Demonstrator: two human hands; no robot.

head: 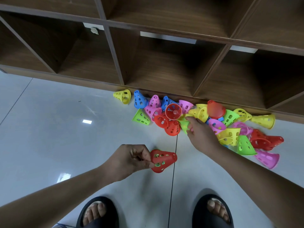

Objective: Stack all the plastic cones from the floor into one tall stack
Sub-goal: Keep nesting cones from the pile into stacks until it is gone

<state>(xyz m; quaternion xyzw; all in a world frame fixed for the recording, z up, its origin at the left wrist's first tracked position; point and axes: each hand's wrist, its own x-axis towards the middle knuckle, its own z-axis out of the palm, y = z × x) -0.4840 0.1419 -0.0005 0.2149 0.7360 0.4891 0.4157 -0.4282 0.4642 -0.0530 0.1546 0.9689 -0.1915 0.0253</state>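
My left hand (131, 159) grips a red cone (163, 160) on its side above the floor; green shows through its holes, so another cone sits inside it. My right hand (199, 132) reaches into the pile of cones (204, 119) and pinches a green cone (184, 125) at the pile's near edge. The pile holds several red, yellow, green, pink and blue perforated cones, lying tipped against the shelf's base. A lone yellow cone (123, 96) lies at the far left of the pile.
A dark wooden cubby shelf (164, 63) runs across the back, its base right behind the cones. The floor (65, 120) is glossy pale tile. My two feet in black slides (98, 213) stand at the bottom of the view.
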